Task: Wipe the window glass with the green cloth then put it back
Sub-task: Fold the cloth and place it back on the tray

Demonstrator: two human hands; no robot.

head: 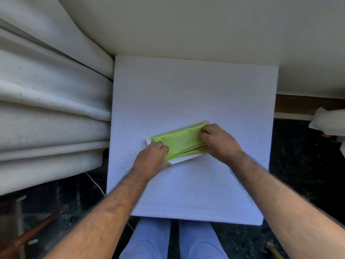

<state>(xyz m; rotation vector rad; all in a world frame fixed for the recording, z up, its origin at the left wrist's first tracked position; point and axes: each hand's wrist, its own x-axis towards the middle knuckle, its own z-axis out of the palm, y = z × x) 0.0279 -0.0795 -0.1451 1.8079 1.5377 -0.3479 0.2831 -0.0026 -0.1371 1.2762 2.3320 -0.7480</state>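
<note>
A folded green cloth [182, 142] lies in a shallow white tray [183, 160] on a white table [196, 94]. My left hand [151, 161] rests on the cloth's near-left corner and the tray's edge, fingers curled over the fabric. My right hand [218, 140] covers the cloth's right end, fingertips pressing on the folds. The cloth's layered edges show along its near side. No window glass is in view.
White curtains [52, 101] hang in thick folds at the left, touching the table's side. A pale wall [205, 27] runs behind. Dark floor [298, 165] lies to the right, a thin white cable [97, 184] at the left. My legs stand below the table's near edge.
</note>
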